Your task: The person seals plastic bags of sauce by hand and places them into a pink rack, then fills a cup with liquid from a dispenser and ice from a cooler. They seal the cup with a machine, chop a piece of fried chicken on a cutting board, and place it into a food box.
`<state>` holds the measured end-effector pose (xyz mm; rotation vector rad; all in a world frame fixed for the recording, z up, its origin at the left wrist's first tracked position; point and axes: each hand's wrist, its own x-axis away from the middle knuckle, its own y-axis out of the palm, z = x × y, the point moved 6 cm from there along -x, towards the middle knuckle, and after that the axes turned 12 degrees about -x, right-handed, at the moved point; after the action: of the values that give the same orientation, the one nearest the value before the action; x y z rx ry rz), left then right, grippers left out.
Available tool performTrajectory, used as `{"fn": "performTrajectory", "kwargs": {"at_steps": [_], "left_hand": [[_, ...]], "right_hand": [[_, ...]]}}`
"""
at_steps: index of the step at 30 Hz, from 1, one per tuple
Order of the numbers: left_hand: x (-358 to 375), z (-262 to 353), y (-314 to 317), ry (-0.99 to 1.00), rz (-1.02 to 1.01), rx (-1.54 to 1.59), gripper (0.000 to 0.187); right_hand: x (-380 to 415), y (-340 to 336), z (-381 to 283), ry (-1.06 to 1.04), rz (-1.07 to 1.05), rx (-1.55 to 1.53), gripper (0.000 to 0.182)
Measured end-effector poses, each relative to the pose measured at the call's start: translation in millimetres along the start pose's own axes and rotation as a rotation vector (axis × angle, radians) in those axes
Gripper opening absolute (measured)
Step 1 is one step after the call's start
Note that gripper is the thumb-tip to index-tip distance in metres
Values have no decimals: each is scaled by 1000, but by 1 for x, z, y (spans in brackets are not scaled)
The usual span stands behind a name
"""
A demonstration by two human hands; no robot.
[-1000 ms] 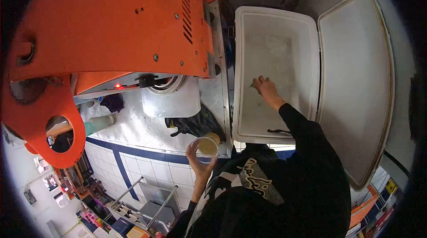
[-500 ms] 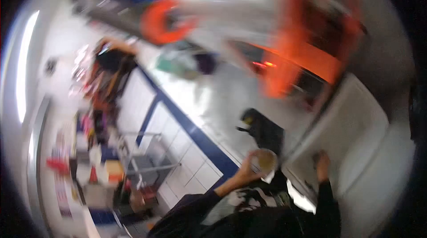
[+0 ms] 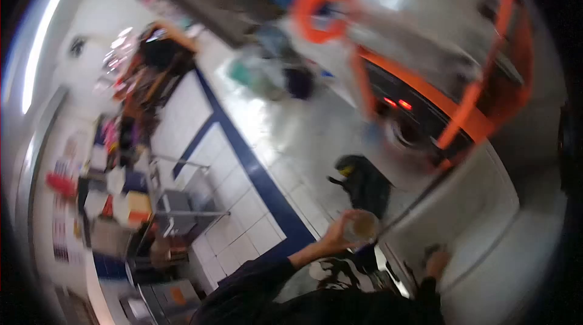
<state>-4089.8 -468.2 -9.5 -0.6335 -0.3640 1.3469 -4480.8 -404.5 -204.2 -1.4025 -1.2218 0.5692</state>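
My left hand [image 3: 335, 235] is wrapped round a round clear container [image 3: 361, 226] with something yellowish-brown in it. A black bag [image 3: 364, 186] with a yellow patch lies just beyond the container. To the right, my right hand [image 3: 436, 262] is at the pale grey surface [image 3: 480, 203], its fingers near or on a small dark object [image 3: 430, 251]; blur hides whether it grips this.
An orange-framed machine [image 3: 425, 85] with red lit digits stands at the upper right. A wheeled metal cart [image 3: 188, 206] is at the left, near cluttered shelving [image 3: 115, 203]. Teal and dark bags [image 3: 267, 76] lie beyond the blue floor stripe [image 3: 243, 155].
The view has shifted, so the orange machine appears further right. My left hand still holds the container. My right hand appears lower in the view, nearer its bottom edge.
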Motion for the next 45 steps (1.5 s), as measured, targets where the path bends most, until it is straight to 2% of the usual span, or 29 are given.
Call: {"fn": "performTrajectory", "kwargs": {"at_steps": [1, 2, 3, 4, 5, 7, 9, 10, 12, 14, 18, 21, 23, 24, 26, 27, 28, 29, 30, 32, 33, 35, 36, 39, 40, 41, 43, 44, 45], "left_hand": [[-4, 9, -8, 21, 20, -29, 77], [-2, 6, -8, -30, 10, -56, 75], [-1, 2, -6, -74, -1, -94, 74], [-2, 4, -5, -40, -7, -128, 74], [-4, 7, -4, 1, 2, -167, 74], [0, -2, 4, 12, -47, -118, 76], [2, -5, 7, 16, -53, -106, 77], [1, -4, 6, 27, -14, -67, 79], [-2, -1, 1, 18, -3, -95, 83], [-2, -5, -1, 26, 3, -109, 83], [0, -9, 0, 21, -11, -93, 82], [-1, -7, 1, 39, -61, -119, 86], [-1, -7, -3, 60, -101, -159, 89], [0, -8, -3, 76, -80, -144, 89], [-1, -5, -4, 97, -60, -161, 89], [-1, -5, -3, 100, -59, -163, 89], [-1, -7, 0, 88, -105, -182, 88], [-2, -9, -1, 69, -134, -214, 87], [-3, -6, -6, 77, -73, -151, 81], [5, -13, -7, -21, -135, -145, 82], [3, -17, -9, -81, -158, -130, 82], [2, -18, -9, 8, -169, -86, 88], [2, -17, -11, 45, -149, -81, 86], [2, -21, -11, 65, -158, -83, 86], [4, -23, -11, -6, -166, -50, 85], [4, -20, -11, -6, -156, -56, 85], [2, -17, -10, 10, -166, -37, 85], [3, -19, -8, 12, -166, -34, 85], [5, -22, -6, 34, -146, -55, 85]], "right_hand": [[-1, 2, 6, 197, -198, -155, 31], [10, -13, -21, -75, 175, -129, 31], [14, -14, -14, 27, 129, -348, 29], [16, -32, -35, 422, -59, -682, 27], [-18, 78, 27, 164, -101, -226, 26], [-15, 18, -2, 127, 183, -496, 30], [-22, 19, 3, 23, 176, -182, 32], [-26, 21, 16, 185, 84, -441, 32], [-21, 5, 19, 338, -6, -697, 33], [-9, -13, -2, 49, -64, -348, 34], [-12, 39, -20, 92, -100, -407, 45], [-12, 79, -52, 55, -235, -290, 47], [-22, 103, -42, 261, -118, -458, 47], [-26, 114, -36, 253, -120, -470, 47], [-20, 142, -27, 13, -454, -1, 45], [-16, 132, -24, 12, -452, -3, 45], [-9, 126, -25, -34, -581, -83, 46], [-8, 117, -31, -40, -579, -229, 45], [-5, 98, -40, 14, -507, -541, 44], [5, 34, -90, 80, -398, -1238, 42], [-7, 96, -66, 21, -472, -1573, 45], [-28, 206, -27, -10, -756, -2274, 52], [-27, 201, -50, -59, -833, -2266, 52], [-32, 188, -33, -38, -227, -1275, 51], [-33, 169, -26, -26, -20, -938, 51], [-29, 155, -26, -37, -21, -941, 51], [-17, 136, -41, -61, -261, -1072, 51], [-17, 127, -47, -60, -258, -1069, 51], [-19, 127, -48, 92, -340, -1318, 48]]}}
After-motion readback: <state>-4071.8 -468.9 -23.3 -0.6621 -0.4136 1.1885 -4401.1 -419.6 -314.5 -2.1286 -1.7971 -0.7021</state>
